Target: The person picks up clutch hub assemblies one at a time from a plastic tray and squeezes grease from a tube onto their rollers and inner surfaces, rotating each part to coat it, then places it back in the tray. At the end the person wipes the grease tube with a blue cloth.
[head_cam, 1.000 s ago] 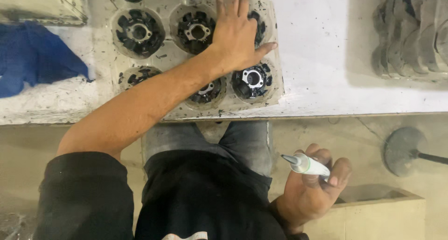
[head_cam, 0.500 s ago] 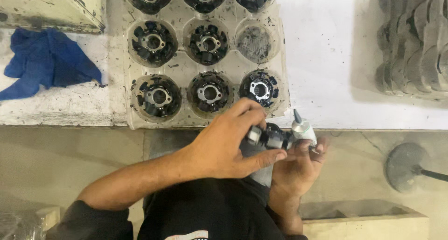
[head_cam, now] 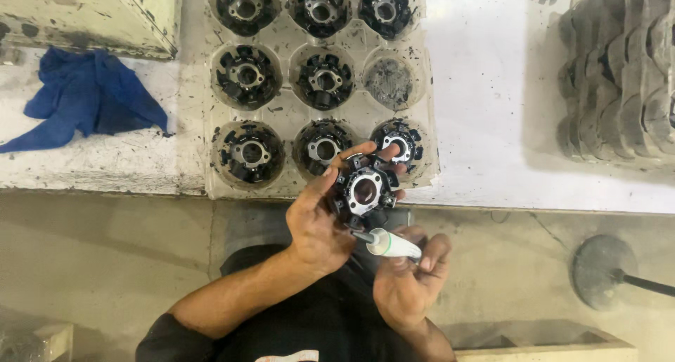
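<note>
Item: black ring-shaped stator part (head_cam: 364, 191), gripped at its rim in your left hand (head_cam: 320, 225), face tilted up off the bench (head_cam: 492, 123) edge so its bore is reachable. Your right hand (head_cam: 404, 281) pinches a white tube (head_cam: 392, 244), nozzle at the part's lower rim. Moulded tray (head_cam: 432, 158): one pocket (head_cam: 390, 83) vacant.

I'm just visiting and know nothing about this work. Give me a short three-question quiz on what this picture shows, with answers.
1. True or false: the left hand holds a round black part with a silver centre.
2. How many pockets of the pale moulded tray are empty?
3. The right hand grips: A) the crumpled blue cloth, B) a small white tube with a dark nozzle, C) a hammer.

Key:
1. True; its fingers curl round the part's rim.
2. One of the nine in view, the middle row's right pocket.
3. B; the nozzle points at the part.
</note>
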The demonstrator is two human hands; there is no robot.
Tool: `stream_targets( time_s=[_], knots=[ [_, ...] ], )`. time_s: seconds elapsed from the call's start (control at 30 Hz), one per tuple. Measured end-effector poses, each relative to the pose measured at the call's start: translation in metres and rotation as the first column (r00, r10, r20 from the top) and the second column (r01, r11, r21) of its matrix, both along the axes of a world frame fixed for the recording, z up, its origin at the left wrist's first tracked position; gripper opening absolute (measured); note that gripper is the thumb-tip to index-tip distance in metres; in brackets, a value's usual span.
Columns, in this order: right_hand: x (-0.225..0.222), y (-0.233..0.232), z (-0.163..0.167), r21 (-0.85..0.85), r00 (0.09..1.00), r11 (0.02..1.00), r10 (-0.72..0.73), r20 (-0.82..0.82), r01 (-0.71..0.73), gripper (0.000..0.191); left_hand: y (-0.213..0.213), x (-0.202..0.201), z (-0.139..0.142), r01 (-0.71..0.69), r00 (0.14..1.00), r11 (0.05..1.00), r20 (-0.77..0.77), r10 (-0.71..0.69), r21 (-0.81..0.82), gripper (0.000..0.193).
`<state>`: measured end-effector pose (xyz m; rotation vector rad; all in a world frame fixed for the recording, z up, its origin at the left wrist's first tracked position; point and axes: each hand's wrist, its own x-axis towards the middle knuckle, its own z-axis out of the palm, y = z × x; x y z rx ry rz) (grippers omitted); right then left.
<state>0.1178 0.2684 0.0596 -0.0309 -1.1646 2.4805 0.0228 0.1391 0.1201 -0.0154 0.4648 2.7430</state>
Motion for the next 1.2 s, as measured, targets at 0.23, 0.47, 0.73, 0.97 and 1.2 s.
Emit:
stream_targets(
  time_s=[0.23, 0.47, 0.73, 0.97, 1.2],
  knots=[
    [-0.001, 0.019, 0.012, 0.492, 0.930, 0.790, -0.296, -0.220, 0.367, 0.036, -0.017, -0.002, 0.004, -0.041, 0.974, 0.996, -0.220, 0.058, 0.079, 0.045],
    [0.004, 0.023, 0.027, 0.692, 0.829, 0.459, -0.361, -0.428, 0.557, 0.037, -0.028, 0.011, 0.016, -0.369, 0.797, 0.846, -0.600, 0.074, -0.386, 0.037],
    [0.008, 0.020, 0.034, 0.800, 0.856, 0.329, -0.322, -0.406, 0.503, 0.036, -0.029, 0.010, 0.019, -0.437, 0.756, 0.772, -0.654, 0.036, -0.462, 0.038],
    [0.010, 0.029, 0.040, 0.854, 0.884, 0.244, -0.228, -0.409, 0.459, 0.032, -0.033, 0.006, 0.018, -0.536, 0.684, 0.646, -0.728, -0.045, -0.544, 0.036],
    [0.009, 0.033, 0.039, 0.820, 0.866, 0.280, -0.207, -0.456, 0.499, 0.031, -0.028, 0.008, 0.014, -0.413, 0.764, 0.750, -0.644, -0.022, -0.516, 0.035]
  ],
)
